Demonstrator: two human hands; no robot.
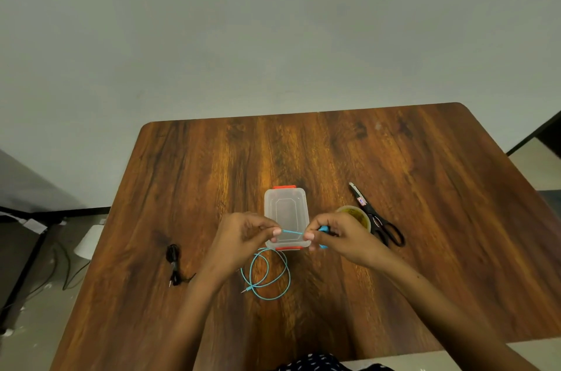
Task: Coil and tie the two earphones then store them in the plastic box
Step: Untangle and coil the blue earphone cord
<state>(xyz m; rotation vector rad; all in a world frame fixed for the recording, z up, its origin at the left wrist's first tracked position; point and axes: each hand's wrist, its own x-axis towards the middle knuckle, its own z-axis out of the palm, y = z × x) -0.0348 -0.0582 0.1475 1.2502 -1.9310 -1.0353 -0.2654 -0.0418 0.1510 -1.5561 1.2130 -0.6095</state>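
Observation:
The blue earphone cable [267,275] lies in loose loops on the wooden table [212,176], its plug near the front. My left hand [247,234] pinches a stretch of that cable. My right hand [337,235] pinches the other end of the stretch and holds the blue earbuds. The taut piece runs between both hands above the clear plastic box [287,212], which has orange clips and its lid on. A black earphone [173,264] lies bundled at the left, apart from both hands.
Black scissors [378,220] lie to the right of the box. A small round container [356,214] with yellowish contents sits partly behind my right hand. The table's far edge meets a grey wall.

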